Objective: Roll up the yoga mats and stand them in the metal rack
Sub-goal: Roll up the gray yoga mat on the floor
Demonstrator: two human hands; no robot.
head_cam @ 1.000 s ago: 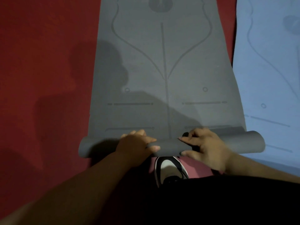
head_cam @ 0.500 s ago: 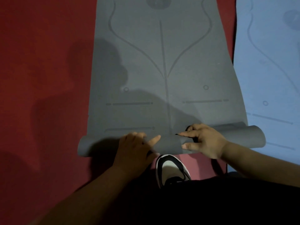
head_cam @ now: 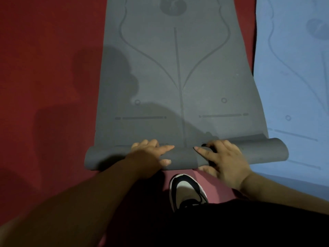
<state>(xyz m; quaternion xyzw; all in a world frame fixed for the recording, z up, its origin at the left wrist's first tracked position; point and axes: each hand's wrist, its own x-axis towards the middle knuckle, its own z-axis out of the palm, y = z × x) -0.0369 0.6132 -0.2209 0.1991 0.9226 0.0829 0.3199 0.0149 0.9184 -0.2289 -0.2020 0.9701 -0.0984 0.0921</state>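
- The rolling step is judged to be in hand. A grey mat (head_cam: pixel 178 104) is laid out on the red floor (head_cam: pixel 44 86), and only its 6 o'clock edge is wound into a thin rolled end (head_cam: pixel 258 150) lying across the width.
- The left hand (head_cam: pixel 151 154) is set on the rolled end just at 9 o'clock of the printed centre line. Its fingers are curled over the top, the index is stretched towards 3 o'clock, and the thumb is pressed on the near face.
- The right hand (head_cam: pixel 224 157) is wrapped round the rolled end just at 3 o'clock of that line, with fingers over the top and the thumb tucked under the near side.
- Most of the grey mat is seen flat towards 12 o'clock, so the task is judged to be at an early stage.
- A blue mat (head_cam: pixel 293 86) is spread flat at 3 o'clock, and a shoe (head_cam: pixel 187 189) is planted at 6 o'clock of the rolled end.
- An even push towards 12 o'clock is called for next. The 3 o'clock tip looks thicker, so skewing is to be guarded against.
- The metal rack is not in view.
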